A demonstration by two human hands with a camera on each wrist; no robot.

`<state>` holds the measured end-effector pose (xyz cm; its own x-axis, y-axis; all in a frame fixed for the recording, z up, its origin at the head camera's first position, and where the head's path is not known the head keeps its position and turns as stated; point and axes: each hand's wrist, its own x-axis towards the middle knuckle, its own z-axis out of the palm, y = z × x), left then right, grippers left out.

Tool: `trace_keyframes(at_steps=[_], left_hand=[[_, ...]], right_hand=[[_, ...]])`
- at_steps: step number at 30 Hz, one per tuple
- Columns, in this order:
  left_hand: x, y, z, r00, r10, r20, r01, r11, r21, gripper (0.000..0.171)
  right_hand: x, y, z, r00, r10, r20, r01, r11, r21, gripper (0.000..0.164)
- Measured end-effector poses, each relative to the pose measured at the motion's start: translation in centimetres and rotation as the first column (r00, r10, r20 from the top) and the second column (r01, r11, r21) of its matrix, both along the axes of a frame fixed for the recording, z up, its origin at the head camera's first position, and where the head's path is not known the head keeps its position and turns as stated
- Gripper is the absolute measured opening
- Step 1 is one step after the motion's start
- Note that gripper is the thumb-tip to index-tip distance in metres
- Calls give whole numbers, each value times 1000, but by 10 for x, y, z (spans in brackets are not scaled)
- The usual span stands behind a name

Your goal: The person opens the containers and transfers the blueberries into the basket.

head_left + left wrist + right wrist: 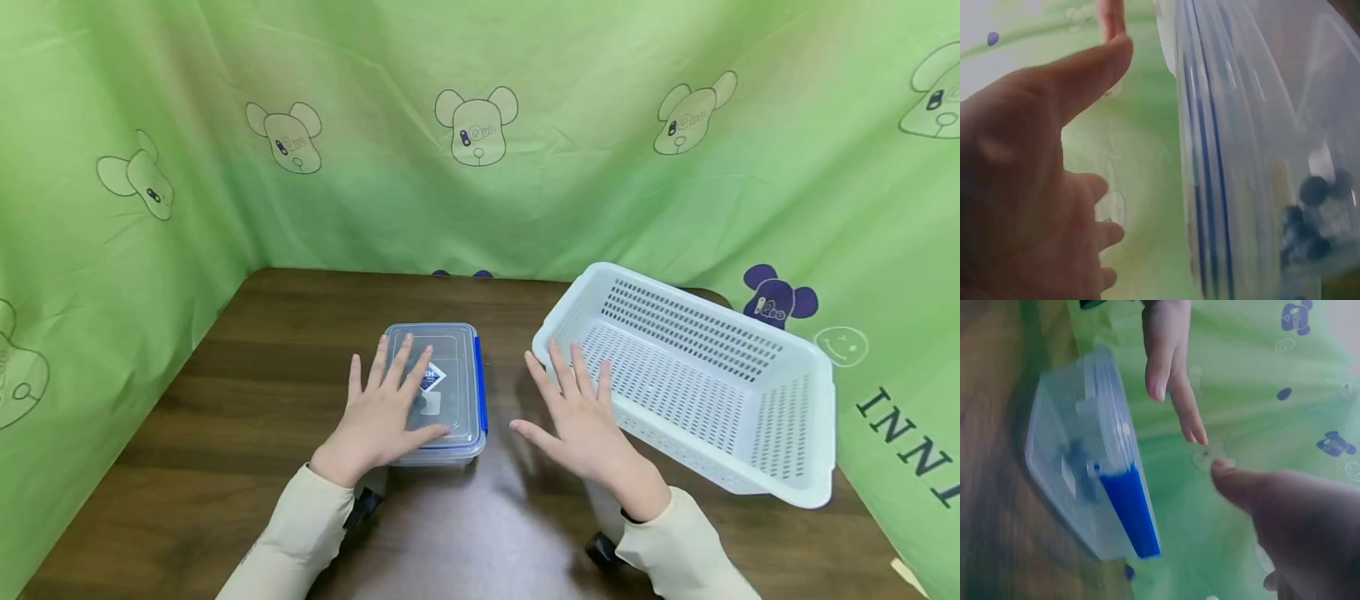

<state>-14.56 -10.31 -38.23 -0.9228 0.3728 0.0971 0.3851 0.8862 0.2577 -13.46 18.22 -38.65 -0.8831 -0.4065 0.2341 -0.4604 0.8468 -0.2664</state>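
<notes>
A clear lidded plastic food container lies on the table with a blue clasp along its right side. Small dark round objects show through its wall in the left wrist view. Over the lid hovers my left hand, palm down with fingers spread; a gap between hand and lid appears in that same wrist view. My right hand is held in the air, fingers spread, between the container and a white perforated plastic basket. Its fingertips overlap the basket's near left rim in the head view. Neither hand holds anything.
The dark wooden table runs back to a green curtain printed with cartoon bear heads, which hangs along the back and both sides. The basket sits at an angle on the right, close to the table's right edge.
</notes>
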Motion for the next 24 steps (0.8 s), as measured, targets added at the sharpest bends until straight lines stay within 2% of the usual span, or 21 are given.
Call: trace_keyframes(at_steps=[3,6,9,11,13,14,15,16,20,22,23,24], left_hand=[[-1,-8,-3,999,22,-23,-21,998,67,101],[-2,-18,-12,999,44,-20,-40,983,180,100],[-3,-26,-22,998,59,28,-65,940,334,99],[-5,-31,-27,994,60,88,-93,894,439,100],[-8,-36,-31,984,50,170,-136,831,540,100],[-10,-38,-32,975,38,220,-164,792,588,101],[-12,-41,-34,963,27,270,-197,754,627,103],[-13,-43,-35,946,13,324,-235,714,659,103],[-18,-53,-41,864,-81,496,-387,523,760,101],[-20,-56,-44,827,-125,548,-450,438,778,98],[-21,-58,-46,814,-147,562,-471,401,786,96],[-22,-60,-47,803,-163,573,-486,379,788,95]], right_hand=[[0,-4,1,995,100,0,-99,986,-137,82],[-1,-10,-3,979,195,55,-173,944,-281,81],[-4,-17,-11,960,240,142,-164,899,-407,79],[-8,-21,-18,941,259,218,-126,865,-485,78],[-13,-25,-25,912,279,300,-69,826,-560,77],[-15,-26,-29,895,291,339,-37,804,-593,76],[-18,-28,-32,868,310,388,4,777,-630,76],[-21,-29,-35,839,332,431,47,746,-665,75],[-32,-35,-45,723,426,543,213,611,-763,75],[-37,-37,-47,680,465,567,277,553,-785,76],[-39,-38,-48,663,479,576,301,533,-791,76],[-41,-39,-49,648,490,582,319,519,-793,76]])
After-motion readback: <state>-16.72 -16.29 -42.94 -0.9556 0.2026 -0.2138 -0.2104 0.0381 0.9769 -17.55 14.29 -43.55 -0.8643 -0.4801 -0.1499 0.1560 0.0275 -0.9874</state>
